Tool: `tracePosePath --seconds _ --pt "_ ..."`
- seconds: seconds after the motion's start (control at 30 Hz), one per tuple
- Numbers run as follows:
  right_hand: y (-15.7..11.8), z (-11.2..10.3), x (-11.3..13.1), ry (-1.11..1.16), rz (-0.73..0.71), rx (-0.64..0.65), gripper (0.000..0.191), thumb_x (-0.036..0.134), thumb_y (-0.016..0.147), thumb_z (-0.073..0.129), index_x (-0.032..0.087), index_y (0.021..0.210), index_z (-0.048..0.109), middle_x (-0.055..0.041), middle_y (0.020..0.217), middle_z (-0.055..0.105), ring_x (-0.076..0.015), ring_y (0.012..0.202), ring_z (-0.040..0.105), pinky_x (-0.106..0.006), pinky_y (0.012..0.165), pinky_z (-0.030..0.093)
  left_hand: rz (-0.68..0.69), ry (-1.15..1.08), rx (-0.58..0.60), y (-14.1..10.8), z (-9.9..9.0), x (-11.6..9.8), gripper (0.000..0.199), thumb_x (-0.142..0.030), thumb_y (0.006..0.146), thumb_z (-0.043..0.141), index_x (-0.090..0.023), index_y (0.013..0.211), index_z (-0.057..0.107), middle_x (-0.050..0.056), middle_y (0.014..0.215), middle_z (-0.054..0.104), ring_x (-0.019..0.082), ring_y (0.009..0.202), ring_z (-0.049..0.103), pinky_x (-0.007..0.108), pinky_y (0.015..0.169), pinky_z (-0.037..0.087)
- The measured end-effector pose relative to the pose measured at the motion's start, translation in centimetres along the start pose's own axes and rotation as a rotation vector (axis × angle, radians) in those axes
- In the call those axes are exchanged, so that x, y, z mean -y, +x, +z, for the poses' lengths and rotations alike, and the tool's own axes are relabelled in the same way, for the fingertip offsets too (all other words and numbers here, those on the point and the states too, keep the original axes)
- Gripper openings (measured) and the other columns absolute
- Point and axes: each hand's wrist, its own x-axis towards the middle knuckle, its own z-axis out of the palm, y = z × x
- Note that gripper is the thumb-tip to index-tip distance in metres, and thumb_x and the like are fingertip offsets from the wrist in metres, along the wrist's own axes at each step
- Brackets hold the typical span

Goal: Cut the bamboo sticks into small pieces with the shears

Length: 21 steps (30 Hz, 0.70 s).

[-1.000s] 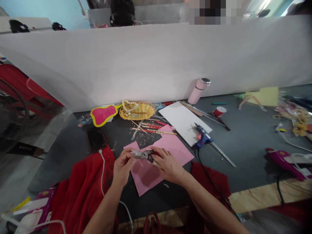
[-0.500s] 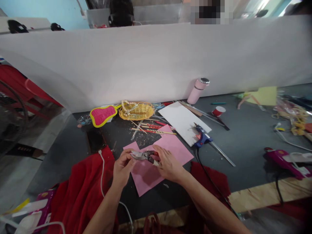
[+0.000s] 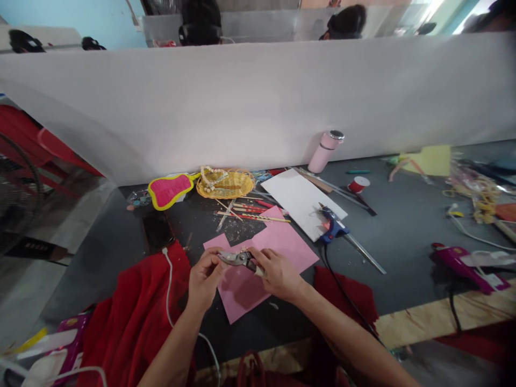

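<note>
The right hand (image 3: 280, 275) wraps its fingers around the handles of the shears (image 3: 238, 259), a grip apparently suited to squeezing. The left hand (image 3: 201, 282) pinches its fingers at the blade tips, probably for steadying; any piece between them is too small to tell. Pink paper (image 3: 290, 244) lies beneath; beyond the right fingers sits a glue gun (image 3: 334, 228), likely kept within reach.

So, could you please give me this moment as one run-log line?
right hand: holding clippers; left hand: at their tip; beneath: pink paper; beyond: sticks, basket; glue gun: partly over white sheet
</note>
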Motion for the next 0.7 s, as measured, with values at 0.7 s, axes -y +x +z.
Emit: tracePosePath --seconds 0.7 --pt "0.0 -1.1 -0.4 -0.032 -0.009 0.082 0.062 0.017 0.084 0.045 0.019 0.143 0.026 -0.0120 0.123 0.051 -0.0243 0.110 0.046 -0.038 0.093 0.035 -0.378 -0.365 0.042 0.3 0.8 -1.0 0.027 -0.036 0.066 0.076 -0.014 0.075 0.062 -0.003 0.066 0.050 0.001 0.041 0.023 0.017 0.039 0.015"
